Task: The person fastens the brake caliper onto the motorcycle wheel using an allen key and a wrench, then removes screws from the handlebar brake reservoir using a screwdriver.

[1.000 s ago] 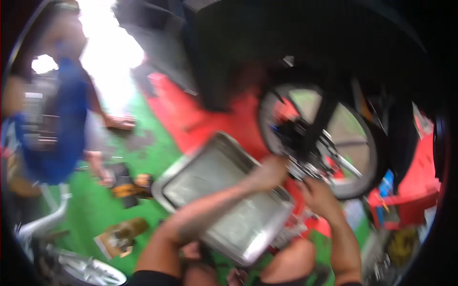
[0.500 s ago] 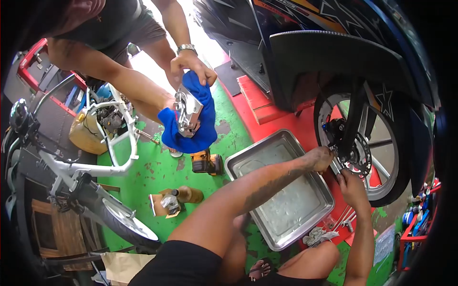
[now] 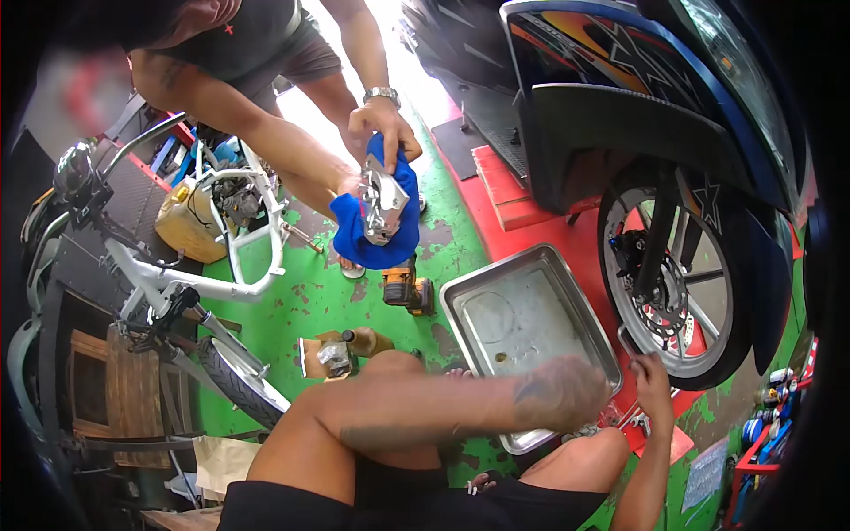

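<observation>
My left hand point(image 3: 571, 394) is smeared by motion above the near right corner of the metal tray point(image 3: 458, 311), so its fingers cannot be made out. Low beside the front wheel point(image 3: 719, 358), my right hand point(image 3: 653, 382) is closed around a slim silver wrench point(image 3: 625, 338), which points up toward the wheel. The brake disc point(image 3: 670, 305) and the black caliper point(image 3: 630, 254) sit at the hub, apart from both hands. Across from me, another person's hand point(image 3: 385, 128) holds a blue cloth point(image 3: 354, 237) with a shiny metal part point(image 3: 382, 208) on it.
A cordless drill point(image 3: 407, 290) and a brown bottle point(image 3: 370, 341) stand on the green floor. At left is a white motorcycle frame point(image 3: 199, 281). Wrenches point(image 3: 639, 419) lie on the red mat near my knee. A red rack point(image 3: 753, 465) is at the right edge.
Both my hands have left the wheel hub. My left hand swung down and back over the tray; my right hand lowered with the wrench. The view has also shifted.
</observation>
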Demonstrator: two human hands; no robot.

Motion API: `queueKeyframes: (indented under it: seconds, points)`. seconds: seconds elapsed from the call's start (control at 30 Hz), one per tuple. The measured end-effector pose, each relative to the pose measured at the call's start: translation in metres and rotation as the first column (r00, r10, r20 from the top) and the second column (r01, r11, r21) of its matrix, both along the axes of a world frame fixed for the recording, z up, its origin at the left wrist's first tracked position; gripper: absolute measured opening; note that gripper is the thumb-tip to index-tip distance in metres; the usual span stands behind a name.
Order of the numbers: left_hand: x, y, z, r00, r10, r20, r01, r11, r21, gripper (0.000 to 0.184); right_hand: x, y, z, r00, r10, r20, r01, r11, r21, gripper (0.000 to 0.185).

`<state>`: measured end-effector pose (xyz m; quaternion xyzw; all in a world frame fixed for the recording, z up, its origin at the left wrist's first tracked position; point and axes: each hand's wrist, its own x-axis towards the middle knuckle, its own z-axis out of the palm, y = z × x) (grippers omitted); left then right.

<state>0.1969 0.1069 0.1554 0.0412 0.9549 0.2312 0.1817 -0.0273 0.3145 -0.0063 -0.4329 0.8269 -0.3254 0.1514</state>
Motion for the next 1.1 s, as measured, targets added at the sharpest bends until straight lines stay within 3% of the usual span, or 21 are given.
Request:
queueKeyframes:
  seconds: [0.07, 0.17, 0.27, 0.4, 0.47, 0.57, 0.7, 0.77, 0.83, 0.9, 0.97, 1.07, 1.1]
  points:
    - [0.016, 0.013, -0.006, 1.0, -0.023, 0.015, 0.022, 0.999, 0.028, 0.033, 0.006, 0.022, -0.007, 0.996, -0.061, 0.058, 0.059, 0.997, 0.039, 0.012]
    - [0.015, 0.016, -0.047, 0.993, 0.109, 0.053, -0.115, 0.986, 0.122, 0.025, 0.011, 0.045, -0.004, 0.974, -0.15, 0.169, 0.138, 0.987, 0.084, 0.009]
    - [0.019, 0.021, -0.087, 0.997, 0.016, 0.075, -0.006, 0.992, -0.123, 0.019, 0.02, 0.055, 0.011, 0.955, -0.161, 0.247, 0.138, 0.984, 0.109, 0.011]
    - [0.014, 0.016, -0.084, 0.999, 0.001, -0.036, -0.006, 0.993, -0.118, 0.021, 0.048, 0.032, 0.042, 0.996, -0.058, 0.064, 0.044, 0.977, 0.211, 0.013]
    - [0.013, 0.018, -0.085, 0.993, -0.004, -0.118, -0.017, 0.984, -0.177, 0.024, 0.073, 0.011, 0.053, 0.983, -0.057, 0.173, 0.023, 0.98, 0.196, 0.014]
    - [0.01, 0.004, -0.037, 0.991, 0.074, 0.114, -0.077, 0.997, 0.019, 0.027, 0.096, -0.001, 0.039, 0.982, 0.07, 0.173, -0.089, 0.991, 0.104, 0.018]
    - [0.007, 0.005, -0.043, 0.969, 0.02, 0.248, -0.012, 0.999, -0.032, 0.029, 0.121, -0.023, 0.027, 0.973, 0.112, 0.2, -0.16, 0.958, 0.238, 0.02]
    - [0.01, 0.005, -0.043, 0.954, 0.072, 0.29, -0.06, 0.997, -0.051, 0.03, 0.13, -0.023, 0.022, 0.969, 0.095, 0.23, -0.157, 0.951, 0.265, 0.02]
    - [0.012, 0.01, -0.044, 0.944, 0.104, 0.313, -0.089, 0.994, -0.061, 0.031, 0.132, -0.02, 0.012, 0.965, 0.137, 0.223, -0.193, 0.949, 0.25, 0.017]
    - [0.018, 0.01, -0.066, 0.972, -0.002, 0.234, 0.02, 0.997, -0.073, 0.03, 0.13, -0.016, 0.0, 0.958, 0.173, 0.231, -0.22, 0.955, 0.198, 0.016]
    - [0.019, 0.012, -0.077, 0.976, -0.02, 0.217, 0.037, 0.997, -0.075, 0.028, 0.133, -0.02, 0.018, 0.954, 0.163, 0.252, -0.229, 0.937, 0.263, 0.017]
    - [0.021, 0.004, -0.053, 0.941, 0.046, 0.336, -0.029, 0.998, -0.054, 0.031, 0.135, -0.022, 0.015, 0.944, 0.228, 0.237, -0.284, 0.929, 0.237, 0.02]
    - [0.027, -0.001, -0.057, 0.985, -0.002, 0.172, 0.003, 1.0, -0.005, 0.037, 0.131, -0.013, 0.012, 0.95, 0.226, 0.214, -0.273, 0.934, 0.229, 0.021]
